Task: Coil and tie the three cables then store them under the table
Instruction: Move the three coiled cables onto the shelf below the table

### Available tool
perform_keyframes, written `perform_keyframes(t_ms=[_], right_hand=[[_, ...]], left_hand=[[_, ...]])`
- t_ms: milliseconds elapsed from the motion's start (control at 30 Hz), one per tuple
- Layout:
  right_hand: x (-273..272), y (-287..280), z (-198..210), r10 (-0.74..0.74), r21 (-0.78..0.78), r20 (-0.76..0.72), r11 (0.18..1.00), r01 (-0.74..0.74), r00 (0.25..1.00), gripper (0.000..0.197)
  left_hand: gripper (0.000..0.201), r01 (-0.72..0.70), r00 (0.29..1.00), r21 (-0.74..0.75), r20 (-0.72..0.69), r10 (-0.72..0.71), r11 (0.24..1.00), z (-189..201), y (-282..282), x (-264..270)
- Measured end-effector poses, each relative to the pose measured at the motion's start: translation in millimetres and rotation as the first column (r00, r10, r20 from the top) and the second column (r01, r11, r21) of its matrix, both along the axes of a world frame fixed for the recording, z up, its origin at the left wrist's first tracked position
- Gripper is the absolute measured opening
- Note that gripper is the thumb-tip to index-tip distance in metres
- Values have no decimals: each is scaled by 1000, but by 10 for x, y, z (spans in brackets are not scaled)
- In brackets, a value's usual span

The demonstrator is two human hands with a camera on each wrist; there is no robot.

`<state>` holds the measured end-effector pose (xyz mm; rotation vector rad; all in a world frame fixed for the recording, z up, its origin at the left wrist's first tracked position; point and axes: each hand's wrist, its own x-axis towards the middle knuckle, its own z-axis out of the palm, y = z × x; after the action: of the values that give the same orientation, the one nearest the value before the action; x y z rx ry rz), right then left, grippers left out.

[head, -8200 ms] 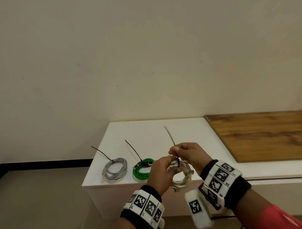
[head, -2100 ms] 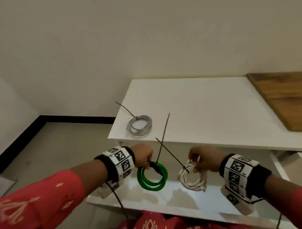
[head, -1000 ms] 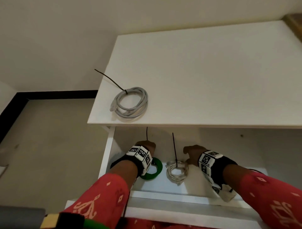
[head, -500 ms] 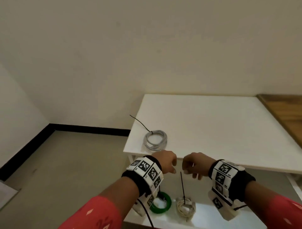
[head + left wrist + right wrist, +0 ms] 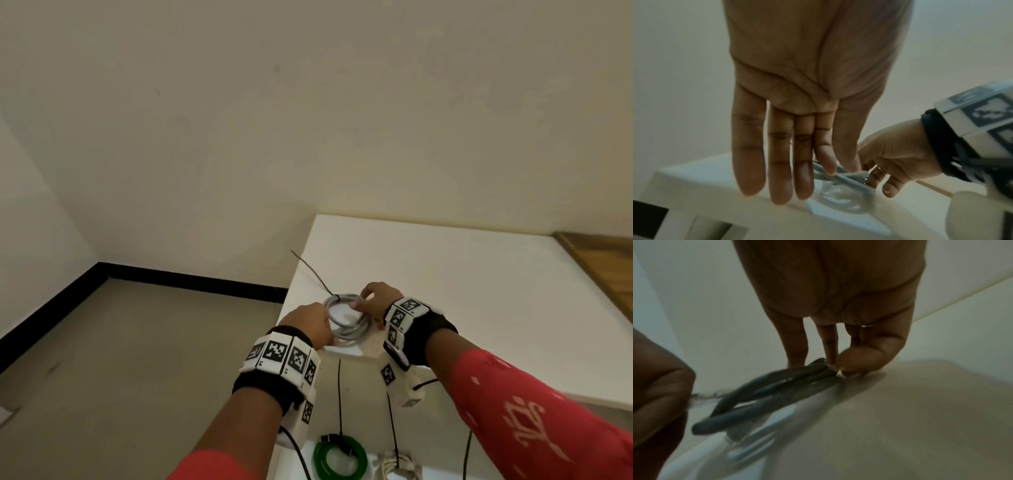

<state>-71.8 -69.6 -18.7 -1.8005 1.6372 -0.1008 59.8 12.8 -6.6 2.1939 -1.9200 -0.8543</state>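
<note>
Grey coil [image 5: 346, 317] on the worktop [image 5: 462, 291] is last to store: right hand [image 5: 378, 301] pinches it, left hand [image 5: 310, 325] touches it straight-fingered; next, lift it down to the shelf.

Count: 3 coiled cables: 1 grey [image 5: 346, 318] on the tabletop [image 5: 462, 274], 1 green [image 5: 339, 457] and 1 white [image 5: 397, 467] on the lower shelf. 3 dark ties, one sticking out of each coil. 2 hands: left [image 5: 310, 325], right [image 5: 378, 301], both at the grey coil. 2 marker wristbands. 1 white table, 1 wooden board [image 5: 606, 267].
</note>
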Motion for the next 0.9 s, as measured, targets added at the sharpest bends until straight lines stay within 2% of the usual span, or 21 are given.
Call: perform_keyframes(t_ms=[100, 167, 200, 267, 400, 533, 600, 667, 767, 900], right_hand=[[9, 33, -32, -7, -14, -16, 1000, 7, 1000, 35], [-73, 73, -53, -54, -36, 41, 998, 55, 998, 18], [-144, 112, -54, -80, -33, 80, 996, 83, 994, 7], [-344, 231, -58, -127, -22, 144, 991, 131, 981, 15], [-862, 535, -108, -154, -21, 191, 987, 161, 969, 15], [-1368, 801, -109, -127, -110, 189, 983, 150, 974, 21], [-1570, 915, -126, -53, -146, 132, 987, 72, 990, 26], [-1719, 1019, -193, 82, -140, 5, 987, -81, 997, 27], [-1847, 1025, -315, 287, -41, -203, 953, -300, 936, 29], [-1852, 791, -607, 392, 171, -340, 920, -354, 855, 31]], left_hand=[[23, 5, 1000, 7, 6, -6, 1000, 2, 6, -2], [14, 30, 999, 39, 9, -31, 999, 19, 22, -18], [18, 52, 999, 55, 10, -53, 997, 33, 35, -36], [21, 104, 995, 92, -14, -103, 990, 49, 61, -103], [23, 243, 969, 113, -74, -236, 963, -4, 150, -413], [21, 423, 905, 142, -104, -411, 895, -182, 272, -799], [23, 505, 863, 191, -99, -495, 842, -281, 332, -948], [26, 558, 822, 250, -40, -567, 791, -397, 381, -1032], [33, 569, 780, 335, 70, -622, 751, -579, 383, -1082], [39, 545, 764, 350, 166, -623, 762, -718, 188, -1113]])
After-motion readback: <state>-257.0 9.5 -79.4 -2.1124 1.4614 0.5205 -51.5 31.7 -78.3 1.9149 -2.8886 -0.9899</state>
